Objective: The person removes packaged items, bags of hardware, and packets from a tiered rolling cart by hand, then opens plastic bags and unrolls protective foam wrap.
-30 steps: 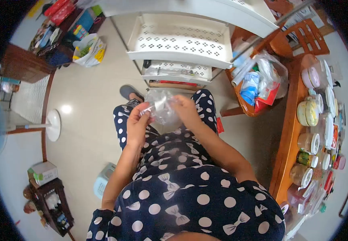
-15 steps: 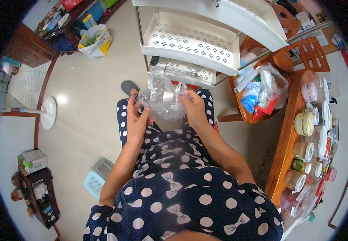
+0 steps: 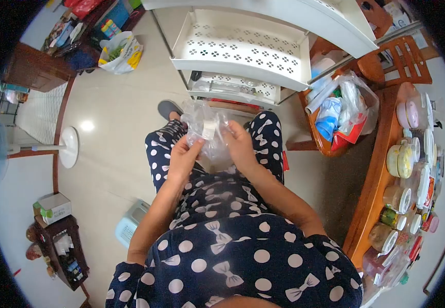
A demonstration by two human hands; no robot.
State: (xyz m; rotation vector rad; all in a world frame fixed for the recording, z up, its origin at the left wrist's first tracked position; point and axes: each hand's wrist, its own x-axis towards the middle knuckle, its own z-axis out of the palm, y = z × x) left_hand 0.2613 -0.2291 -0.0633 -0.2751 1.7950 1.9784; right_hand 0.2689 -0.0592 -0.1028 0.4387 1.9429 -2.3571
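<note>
A crumpled clear plastic bag (image 3: 214,145) with a small white patch on it is held above my lap, in the middle of the view. My left hand (image 3: 184,158) pinches its left side between thumb and fingers. On the right side of the bag, my right hand (image 3: 240,145) grips the plastic, with its fingertips partly hidden by folds. Beyond the bag stands a white tiered rack (image 3: 243,69) with flower-shaped holes in its shelves.
An orange-brown chair (image 3: 325,149) at the right bears a bag of packages. Jars (image 3: 400,160) line a wooden table (image 3: 368,210) at the far right. A light blue stool (image 3: 128,223) and a white fan base (image 3: 69,147) stand at left.
The bag was spread wider between my hands half a second ago and is now more bunched, with my left hand closed more tightly on it. The view has also shifted slightly.
</note>
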